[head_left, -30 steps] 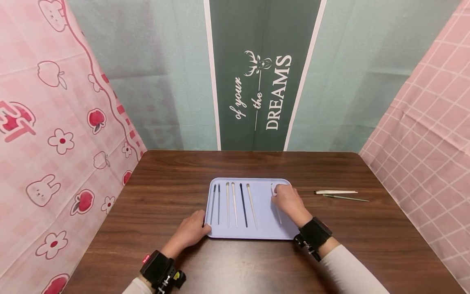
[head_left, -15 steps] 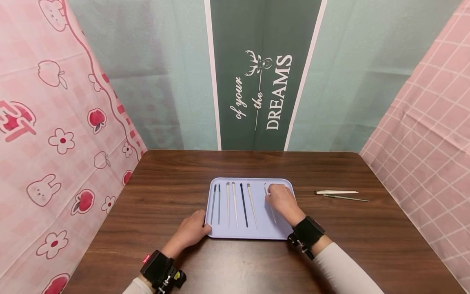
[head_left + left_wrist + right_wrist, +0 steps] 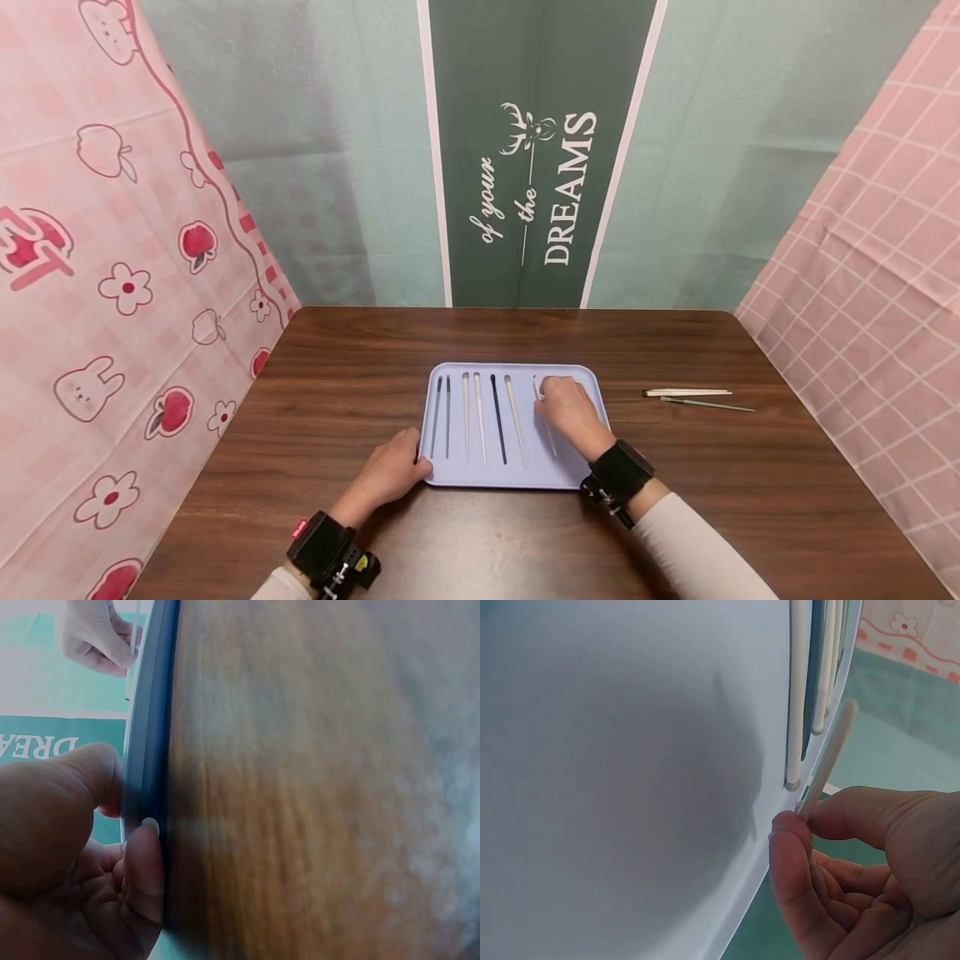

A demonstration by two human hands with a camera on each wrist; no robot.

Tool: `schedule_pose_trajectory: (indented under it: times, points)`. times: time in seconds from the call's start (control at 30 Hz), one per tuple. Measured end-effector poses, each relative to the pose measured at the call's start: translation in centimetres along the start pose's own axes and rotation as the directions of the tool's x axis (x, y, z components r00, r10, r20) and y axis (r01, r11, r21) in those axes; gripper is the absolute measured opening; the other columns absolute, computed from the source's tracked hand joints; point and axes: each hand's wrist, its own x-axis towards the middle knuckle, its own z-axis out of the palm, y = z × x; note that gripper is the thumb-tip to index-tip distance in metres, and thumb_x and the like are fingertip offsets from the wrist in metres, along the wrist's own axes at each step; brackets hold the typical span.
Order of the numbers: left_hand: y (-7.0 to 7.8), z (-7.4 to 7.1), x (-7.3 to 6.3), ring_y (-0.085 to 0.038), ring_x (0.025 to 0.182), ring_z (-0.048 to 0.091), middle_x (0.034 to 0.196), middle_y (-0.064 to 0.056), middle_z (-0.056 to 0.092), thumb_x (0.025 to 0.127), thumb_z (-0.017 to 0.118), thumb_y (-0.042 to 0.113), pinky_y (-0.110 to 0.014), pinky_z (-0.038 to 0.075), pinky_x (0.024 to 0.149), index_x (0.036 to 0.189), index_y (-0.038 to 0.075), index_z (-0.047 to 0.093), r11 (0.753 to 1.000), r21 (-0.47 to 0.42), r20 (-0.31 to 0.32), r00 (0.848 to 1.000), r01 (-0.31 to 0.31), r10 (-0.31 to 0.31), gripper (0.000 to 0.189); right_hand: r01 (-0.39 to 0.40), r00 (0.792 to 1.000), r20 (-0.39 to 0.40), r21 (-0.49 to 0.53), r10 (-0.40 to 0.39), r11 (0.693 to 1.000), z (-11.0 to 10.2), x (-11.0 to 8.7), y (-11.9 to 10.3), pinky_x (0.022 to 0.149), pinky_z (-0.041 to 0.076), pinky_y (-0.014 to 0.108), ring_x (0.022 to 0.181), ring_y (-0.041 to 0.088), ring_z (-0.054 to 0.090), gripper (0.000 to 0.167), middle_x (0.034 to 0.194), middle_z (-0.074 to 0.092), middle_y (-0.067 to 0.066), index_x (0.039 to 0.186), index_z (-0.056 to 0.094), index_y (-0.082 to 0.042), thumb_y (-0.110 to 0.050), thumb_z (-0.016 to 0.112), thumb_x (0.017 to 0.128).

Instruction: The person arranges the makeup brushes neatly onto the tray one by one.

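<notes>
A lavender tray [image 3: 495, 476] lies on the table. My left hand [image 3: 390, 468] grips its left rim near the front corner; in the left wrist view the thumb and fingers pinch the edge. Over the tray's right part, my right hand [image 3: 573, 413] pinches a slim makeup brush [image 3: 832, 754] with a pale handle between thumb and fingertips. To its left several brushes lie side by side in the tray, among them a cream brush [image 3: 516, 421] and a dark blue brush [image 3: 498, 421]. The head of the pinched brush is mostly too small to make out.
On the table [image 3: 675, 483] right of the tray lie some pale brushes [image 3: 690, 392] close together and a greenish brush [image 3: 708, 405]. Patterned cloths hang at the left, right and back of the table.
My right hand has moved left over the tray with the pinched brush, closer to the row of brushes. The left hand has stayed on the tray's rim.
</notes>
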Motion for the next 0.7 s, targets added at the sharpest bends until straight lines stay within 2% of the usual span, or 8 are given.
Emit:
schedule_pose_trajectory:
  times: [0.53, 0.7]
  points:
    - [-0.1, 0.1, 0.1, -0.018, 0.071, 0.045, 0.083, -0.003, 0.047, 0.081, 0.067, 0.014, -0.036, 0.041, 0.065, 0.092, 0.006, 0.055, 1.0, 0.005, 0.002, 1.0, 0.007, -0.007, 0.018, -0.006, 0.999, 0.031, -0.018, 0.007, 1.0, 0.5, 0.6, -1.0, 0.052, 0.031, 0.033, 0.055, 0.019, 0.036, 0.044, 0.056, 0.031, -0.003, 0.056, 0.032, -0.017, -0.004, 0.067, 0.079]
    - [-0.2, 0.2, 0.1, -0.019, 0.071, 0.045, 0.083, -0.003, 0.048, 0.081, 0.067, 0.015, -0.037, 0.041, 0.065, 0.091, 0.007, 0.054, 1.0, 0.009, 0.0, 1.0, 0.004, -0.004, 0.018, -0.023, 0.998, 0.051, -0.038, 0.025, 0.999, 0.8, 0.9, -1.1, 0.053, 0.037, 0.035, 0.056, 0.02, 0.041, 0.039, 0.057, 0.041, 0.0, 0.056, 0.039, -0.015, -0.006, 0.069, 0.081]
